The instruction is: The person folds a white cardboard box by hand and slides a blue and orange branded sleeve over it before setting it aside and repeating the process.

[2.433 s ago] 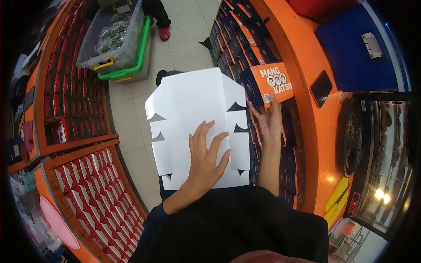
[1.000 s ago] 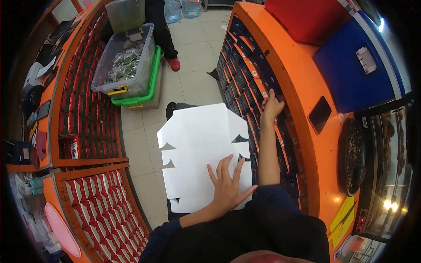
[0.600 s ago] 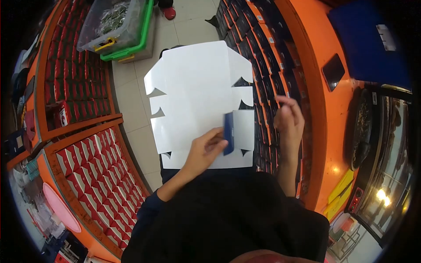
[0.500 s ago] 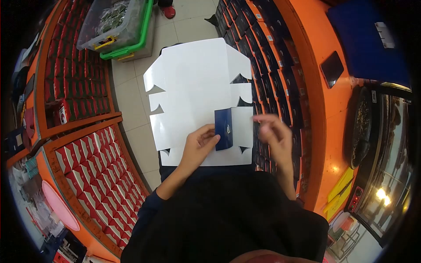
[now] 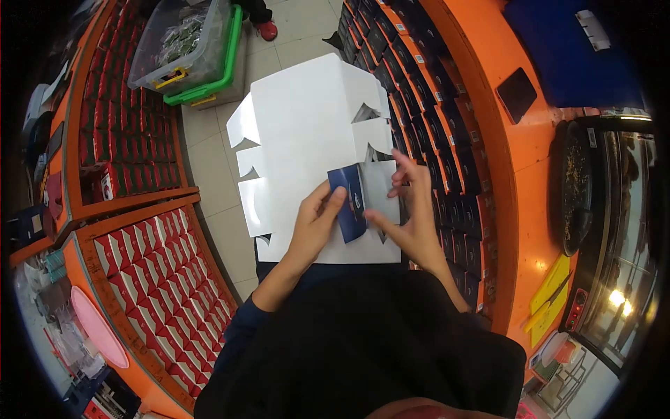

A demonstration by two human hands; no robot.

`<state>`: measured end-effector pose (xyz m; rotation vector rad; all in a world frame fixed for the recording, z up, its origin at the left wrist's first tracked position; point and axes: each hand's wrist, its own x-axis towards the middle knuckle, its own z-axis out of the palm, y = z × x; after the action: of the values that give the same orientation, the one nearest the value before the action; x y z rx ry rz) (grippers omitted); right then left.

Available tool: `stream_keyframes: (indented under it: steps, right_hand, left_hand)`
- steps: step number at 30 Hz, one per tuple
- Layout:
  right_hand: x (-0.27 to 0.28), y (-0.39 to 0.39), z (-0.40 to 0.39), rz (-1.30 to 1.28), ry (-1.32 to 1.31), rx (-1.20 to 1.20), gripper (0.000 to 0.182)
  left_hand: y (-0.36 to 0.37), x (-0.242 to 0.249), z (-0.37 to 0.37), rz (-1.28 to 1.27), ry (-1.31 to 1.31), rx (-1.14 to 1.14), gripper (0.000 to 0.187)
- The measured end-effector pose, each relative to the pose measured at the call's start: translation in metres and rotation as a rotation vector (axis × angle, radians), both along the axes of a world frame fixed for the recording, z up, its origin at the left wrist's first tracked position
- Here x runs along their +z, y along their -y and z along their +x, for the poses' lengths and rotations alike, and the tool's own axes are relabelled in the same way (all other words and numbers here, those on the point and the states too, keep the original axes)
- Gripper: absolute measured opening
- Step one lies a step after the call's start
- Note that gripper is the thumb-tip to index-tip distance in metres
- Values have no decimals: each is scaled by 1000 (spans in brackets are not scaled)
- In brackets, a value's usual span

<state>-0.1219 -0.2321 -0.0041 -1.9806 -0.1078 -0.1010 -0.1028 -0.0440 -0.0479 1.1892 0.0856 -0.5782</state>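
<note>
A large white cardboard box blank (image 5: 300, 126) with notched side flaps lies flat in front of me. Near its lower right, a dark blue printed panel (image 5: 344, 188) with a small pale mark stands tilted, joined along a crease to a grey-white flap (image 5: 381, 183). My left hand (image 5: 314, 222) pinches the blue panel, thumb on its printed face and fingers behind its left edge. On the other side is my right hand (image 5: 417, 225), fingers spread. Its thumb reaches over the flap towards the blue panel, while the fingertips are at the flap's upper right edge.
Red and white boxes (image 5: 164, 279) fill an orange-framed rack on the left, below stacked red boxes (image 5: 132, 146). Rows of dark blue boxes (image 5: 436, 133) line the right. Ahead are a clear bin (image 5: 174, 52) and a person's red shoe (image 5: 266, 31). A phone (image 5: 517, 95) lies on the orange counter.
My right hand has come in left to the flap, its thumb now over it. The blue panel has tilted and shifted left with my left hand. The blank's right side flaps have lifted somewhat.
</note>
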Motion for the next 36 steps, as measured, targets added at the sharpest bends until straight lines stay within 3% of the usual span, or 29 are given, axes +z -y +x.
stream_keyframes:
  steps: [2, 4, 6, 8, 9, 10, 12, 13, 15, 16, 18, 19, 20, 22, 30, 32, 33, 34, 35, 36]
  right_hand:
    - [-6, 8, 2, 147, -62, -79, 86]
    - [-6, 19, 3, -61, -82, -255, 83]
    - [2, 26, -1, -202, -98, -252, 78]
    - [9, 31, -12, -259, 232, -43, 79]
    - [1, 41, -19, -172, 282, 138, 84]
    - [15, 37, -14, -91, 325, 407, 106]
    - [2, 8, -28, 481, 223, 531, 117]
    - [-1, 5, -31, 479, 226, 529, 117]
    - [-5, 1, -33, 241, 290, 397, 111]
    - [-7, -6, -28, 239, 295, 401, 111]
    - [-11, -26, -16, 582, 348, -26, 100]
    - [-5, -35, -10, 773, 366, -155, 91]
    - [1, -29, -4, 773, 374, -149, 91]
    - [10, -9, 6, -284, 464, 84, 82]
    - [6, -27, 31, -132, 357, -174, 64]
    - [9, -26, 32, -164, 433, -130, 71]
    - [18, -28, 28, -49, 358, -118, 79]
    - [28, -32, 24, 67, 281, -108, 91]
    - [39, -36, 22, 185, 203, -102, 104]
    - [49, -41, 24, 303, 183, -189, 95]
  left_hand:
    - [-3, 19, -4, -17, 12, 8, 33]
    - [-10, 34, -7, 8, -31, 64, 33]
    - [-15, 43, -8, 12, -1, 61, 34]
    - [-16, 60, -9, 24, 42, 168, 36]
    - [-18, 66, -8, -17, 40, 207, 42]
    - [-19, 75, -7, -19, 40, 209, 42]
    - [-19, 90, -2, -106, 46, 203, 44]
    - [-15, 91, 0, -103, 55, 206, 47]
    - [-1, 88, 6, -148, 79, 223, 47]
    - [6, 87, 9, -191, 98, 242, 47]
    - [13, 88, 16, -276, 87, 252, 49]
    - [18, 86, 20, -307, 107, 275, 49]
    - [22, 85, 25, -340, 128, 298, 49]
    - [30, 81, 29, -319, 146, 291, 49]
    - [54, 60, 15, -169, 429, 220, 47]
    - [44, 46, 14, -111, 443, -27, 51]
    - [50, 55, 14, -112, 600, 93, 44]
    - [44, 60, 14, -109, 598, 86, 44]
    - [31, 63, 11, 132, 770, 134, 36]
    - [20, 69, 9, 379, 938, 181, 29]
